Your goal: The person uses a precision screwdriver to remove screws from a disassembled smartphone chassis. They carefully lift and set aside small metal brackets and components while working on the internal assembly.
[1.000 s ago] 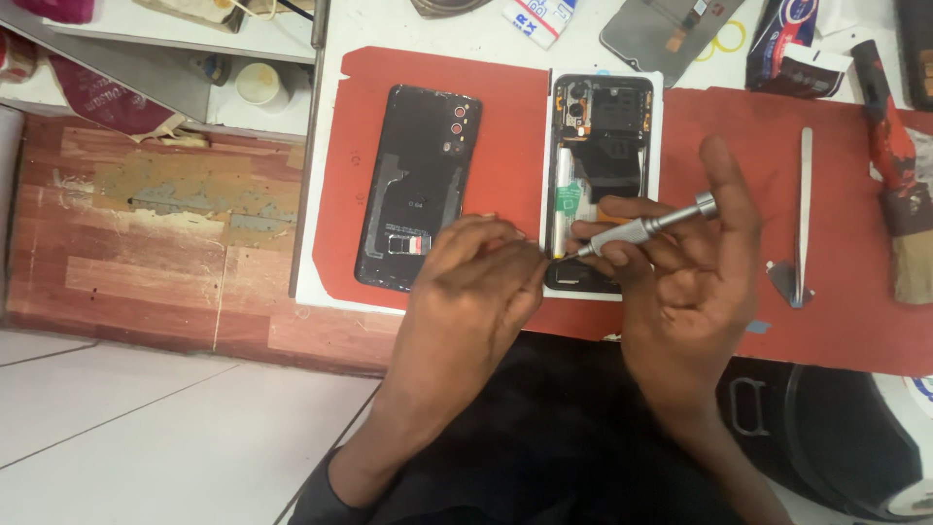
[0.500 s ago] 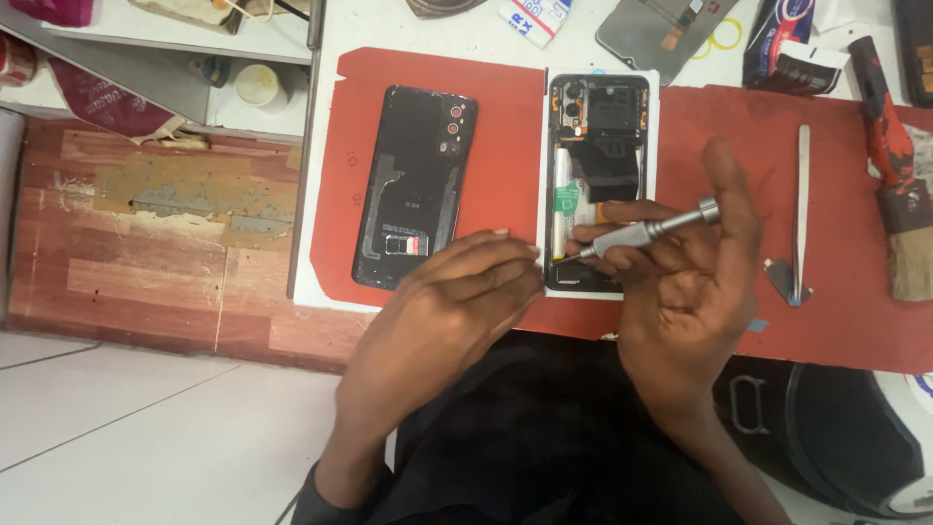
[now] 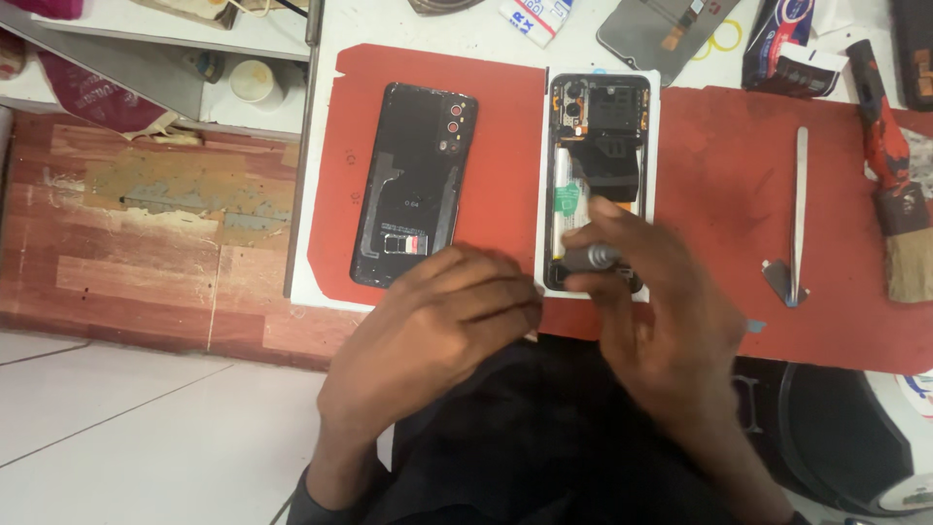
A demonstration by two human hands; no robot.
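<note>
An opened phone point(image 3: 598, 136) with its inner parts bare lies on the red mat point(image 3: 719, 165). My right hand point(image 3: 661, 311) grips a grey metal screwdriver point(image 3: 591, 258), held upright over the phone's lower end, which the fingers hide. My left hand point(image 3: 437, 326) rests with fingers curled at the phone's lower left corner, its fingertips touching the mat edge there. The phone's black back cover point(image 3: 413, 185) lies inside up on the mat, left of the phone and just above my left hand.
Metal tweezers point(image 3: 797, 214) lie on the mat to the right, a red-handled brush point(image 3: 894, 185) beyond them. A grey phone screen point(image 3: 661, 34), a small card point(image 3: 536, 17) and a packet point(image 3: 782, 49) sit at the back. A wooden floor lies left of the table.
My right hand has turned the screwdriver from lying slanted to standing upright over the phone's lower end. My left hand has stayed at the phone's lower left corner.
</note>
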